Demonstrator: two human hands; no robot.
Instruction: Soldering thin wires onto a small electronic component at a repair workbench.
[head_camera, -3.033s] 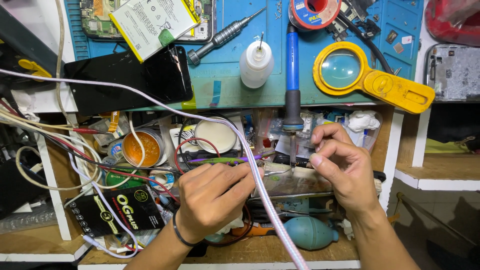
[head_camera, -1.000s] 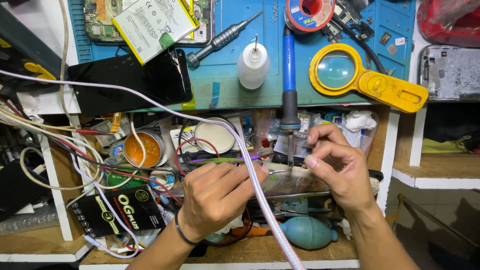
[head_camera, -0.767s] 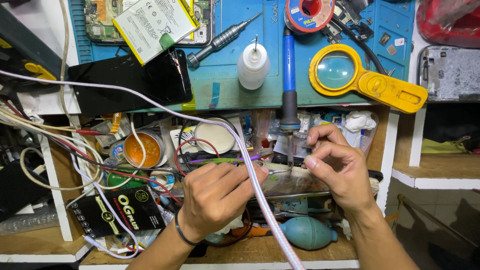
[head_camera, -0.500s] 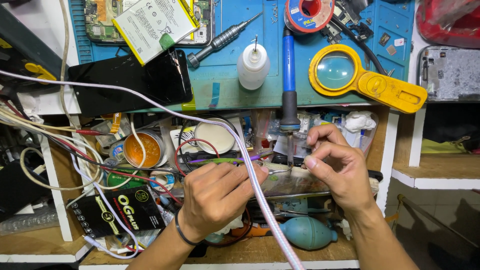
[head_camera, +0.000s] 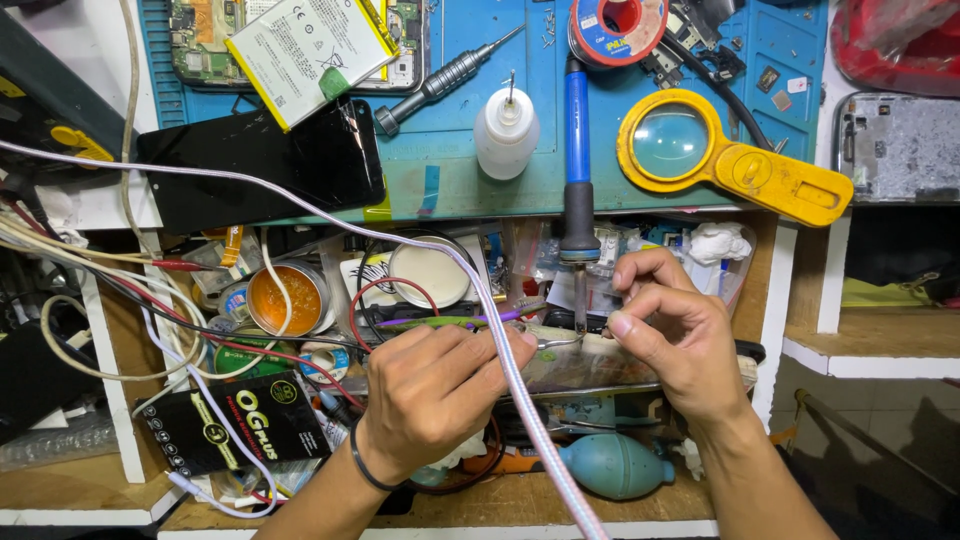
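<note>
My left hand (head_camera: 440, 390) is closed on thin metal tweezers (head_camera: 556, 342), whose tips point right toward my right hand. My right hand (head_camera: 680, 340) has thumb and forefinger pinched together just right of those tips, on something too small to make out. Both hands hover over a cluttered open drawer (head_camera: 590, 365) below the blue work mat (head_camera: 450, 170). A blue-handled soldering iron (head_camera: 576, 130) lies on the mat, its tip hanging down between my hands. A white braided cable (head_camera: 505, 350) runs across my left hand's knuckles.
On the mat lie a yellow magnifying glass (head_camera: 705, 150), a white squeeze bottle (head_camera: 505, 130), a solder spool (head_camera: 615, 25), a screwdriver (head_camera: 445, 75) and a black phone screen (head_camera: 255, 165). An orange flux tin (head_camera: 290, 298), tangled wires and a teal blower bulb (head_camera: 615, 465) crowd the drawer.
Almost nothing differs. Both hands hold the same pose over the drawer, with only tiny finger shifts and a slight drift of the view.
</note>
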